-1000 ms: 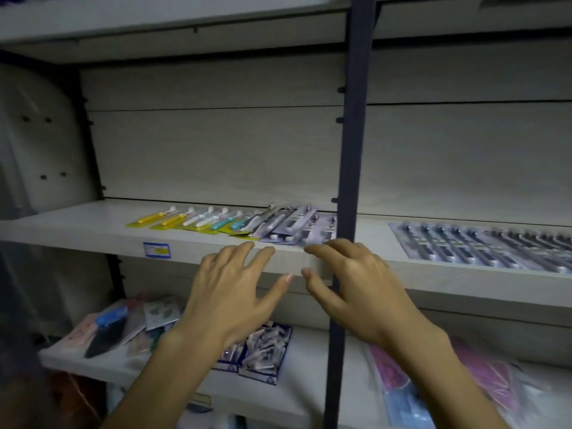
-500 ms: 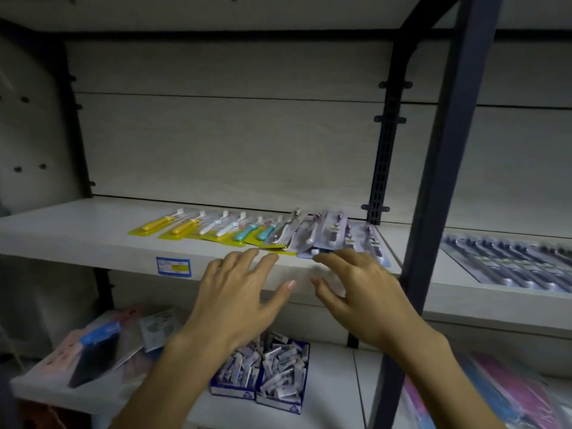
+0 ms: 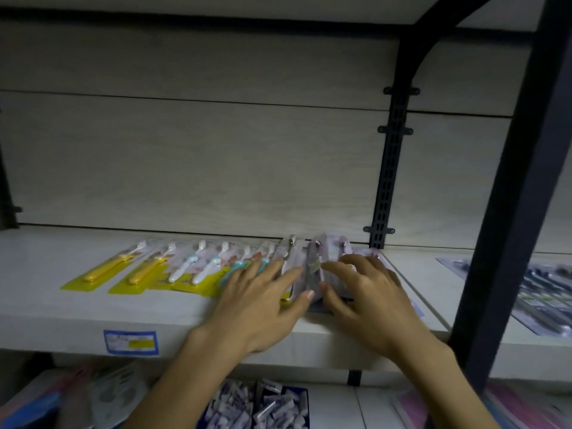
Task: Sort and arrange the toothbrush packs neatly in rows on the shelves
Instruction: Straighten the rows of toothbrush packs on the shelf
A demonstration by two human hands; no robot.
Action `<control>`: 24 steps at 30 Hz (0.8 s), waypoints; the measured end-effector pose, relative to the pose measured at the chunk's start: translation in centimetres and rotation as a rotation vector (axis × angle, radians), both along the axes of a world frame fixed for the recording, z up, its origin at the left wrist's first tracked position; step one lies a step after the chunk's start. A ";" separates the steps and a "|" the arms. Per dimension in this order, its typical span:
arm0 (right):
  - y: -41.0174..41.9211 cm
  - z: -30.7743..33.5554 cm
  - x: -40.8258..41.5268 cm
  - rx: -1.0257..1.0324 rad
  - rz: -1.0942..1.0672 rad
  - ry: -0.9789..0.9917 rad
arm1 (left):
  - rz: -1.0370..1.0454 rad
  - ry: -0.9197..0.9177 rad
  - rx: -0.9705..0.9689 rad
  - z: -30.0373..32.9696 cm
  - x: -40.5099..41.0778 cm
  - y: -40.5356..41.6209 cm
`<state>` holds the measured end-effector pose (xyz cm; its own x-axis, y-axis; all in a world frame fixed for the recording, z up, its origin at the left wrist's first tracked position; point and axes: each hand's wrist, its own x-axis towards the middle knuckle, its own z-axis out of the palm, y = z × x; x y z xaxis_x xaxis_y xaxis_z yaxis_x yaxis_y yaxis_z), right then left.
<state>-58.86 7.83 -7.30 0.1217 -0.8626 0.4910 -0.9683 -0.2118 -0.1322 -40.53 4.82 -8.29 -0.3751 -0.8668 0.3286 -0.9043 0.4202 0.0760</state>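
On the shelf [image 3: 46,308], the yellow-backed packs [image 3: 123,274] lie tidy at the left. Her left hand [image 3: 260,301] rests flat on the overlapping row; her right hand [image 3: 368,295] curls around the tilted purple packs [image 3: 328,252]. Squeezing them could topple neighbours.

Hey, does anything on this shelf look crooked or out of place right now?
Yes. The purple packs under the right hand are bunched and tipped up, not flat like the yellow packs in the row to their left. The left hand rests beside them.
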 end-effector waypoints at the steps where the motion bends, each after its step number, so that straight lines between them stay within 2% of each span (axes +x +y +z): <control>1: -0.4 0.0 0.1 0.006 -0.017 -0.012 | -0.018 -0.008 0.040 0.1 0.0 -0.5; 5: -1.6 0.1 0.7 -0.003 -0.082 -0.031 | -0.078 -0.039 0.159 0.6 0.3 -1.9; 9: -2.2 0.2 1.7 0.117 -0.132 -0.004 | -0.114 -0.050 0.223 0.8 0.7 -2.5; 24: -2.3 0.0 3.8 0.275 -0.092 -0.025 | -0.055 0.008 0.228 1.0 2.8 -2.2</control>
<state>-55.06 5.49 -7.28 0.0280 -0.9706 0.2392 -0.9776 -0.0765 -0.1961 -37.78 2.61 -7.31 -0.4224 -0.8971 0.1296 -0.8792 0.4403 0.1820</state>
